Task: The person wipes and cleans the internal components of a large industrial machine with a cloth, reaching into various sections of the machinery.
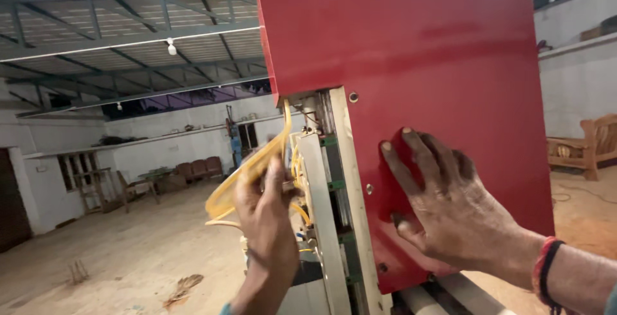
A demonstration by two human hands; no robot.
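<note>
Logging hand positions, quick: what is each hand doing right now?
Left hand: closed on the yellow tubing.
Right hand: open, flat against the red panel.

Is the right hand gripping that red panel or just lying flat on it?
Flat. The right hand lies open, fingers spread, palm against the red panel; no finger curls around an edge.
</note>
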